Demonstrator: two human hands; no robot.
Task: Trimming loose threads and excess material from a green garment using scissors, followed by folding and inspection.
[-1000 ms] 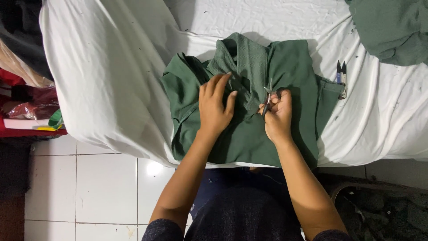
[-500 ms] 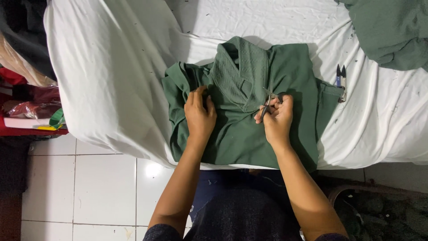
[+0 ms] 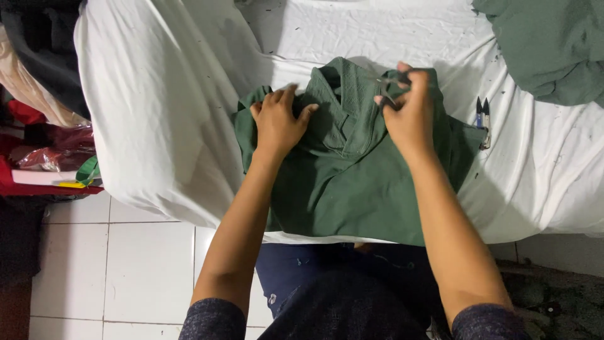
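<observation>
On the white-sheeted surface (image 3: 157, 126), the left hand (image 3: 277, 123) pressed spread fingers onto the folded dark green cotton garment (image 3: 352, 182), while farther right the right hand (image 3: 409, 110) pinched small metal thread snips (image 3: 387, 88) above its collar.

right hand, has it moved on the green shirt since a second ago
Yes. The right hand has gone from mid-shirt up to the top edge of the green garment, now level with the snips lying on the white sheet.

Second green cloth (image 3: 553, 47) cut off by top-right edge; small tool in right hand (image 3: 409, 113) mostly hidden by fingers, kind unclear.
</observation>
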